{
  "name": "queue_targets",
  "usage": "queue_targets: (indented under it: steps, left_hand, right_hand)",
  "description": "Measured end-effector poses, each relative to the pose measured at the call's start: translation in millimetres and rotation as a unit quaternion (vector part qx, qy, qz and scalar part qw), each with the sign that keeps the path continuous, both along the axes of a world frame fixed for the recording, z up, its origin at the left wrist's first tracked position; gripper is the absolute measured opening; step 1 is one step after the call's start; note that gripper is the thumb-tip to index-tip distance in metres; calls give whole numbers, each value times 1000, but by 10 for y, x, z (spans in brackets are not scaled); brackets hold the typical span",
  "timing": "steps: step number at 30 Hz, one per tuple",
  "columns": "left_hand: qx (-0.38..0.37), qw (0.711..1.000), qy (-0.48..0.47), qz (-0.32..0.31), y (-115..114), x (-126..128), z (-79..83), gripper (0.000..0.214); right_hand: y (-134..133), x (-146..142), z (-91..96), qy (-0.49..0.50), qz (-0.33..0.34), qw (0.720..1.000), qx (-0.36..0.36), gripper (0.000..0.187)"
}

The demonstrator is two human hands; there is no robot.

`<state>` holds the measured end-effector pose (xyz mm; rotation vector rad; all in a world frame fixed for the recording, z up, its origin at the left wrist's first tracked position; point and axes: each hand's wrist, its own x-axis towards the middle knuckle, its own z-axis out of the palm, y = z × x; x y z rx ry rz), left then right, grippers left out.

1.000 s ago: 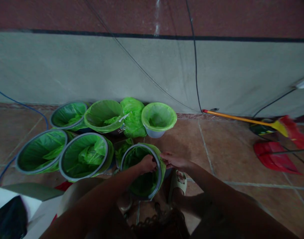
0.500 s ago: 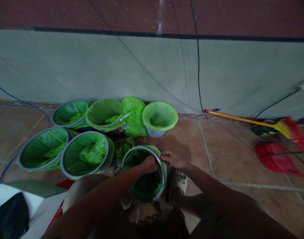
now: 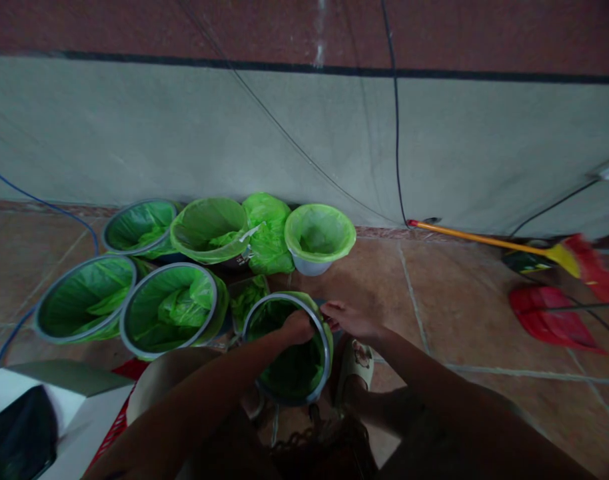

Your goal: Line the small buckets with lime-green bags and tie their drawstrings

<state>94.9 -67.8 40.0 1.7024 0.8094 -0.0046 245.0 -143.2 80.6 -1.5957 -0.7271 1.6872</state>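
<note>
while left hand (image 3: 298, 327) clasps lined bin (image 3: 295, 372), right hand (image 3: 350, 320) — grip unclear — touches it

Left hand (image 3: 299, 327) and right hand (image 3: 348, 319) bare; forearms bare too. Right foot in pale cream slipper (image 3: 352, 367), rounded at toe, small brownish cartoon-like print (image 3: 363, 356) on upper. Ankle bare above it. Pale beige, smooth, rounded covering (image 3: 165, 375) at left knee, apparently cloth. Right-leg clothing dark, cut lost in shadow. Left footwear too dim to tell.
</note>
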Motion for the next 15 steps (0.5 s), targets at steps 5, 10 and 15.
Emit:
queue_targets:
  steps: [5, 10, 15]
  left_hand:
    - [113, 990, 68, -49, 62, -41, 6, 13]
    - [123, 990, 66, -37, 35, -47, 98, 13]
    - [73, 991, 109, -10, 95, -47, 139, 10]
  right_hand:
    - [-9, 31, 3, 18, -8, 1000, 4, 45]
    - [-15, -16, -6, -39, 25, 999, 12, 45]
    - [-16, 31, 2, -58, 99, 993, 2, 32]
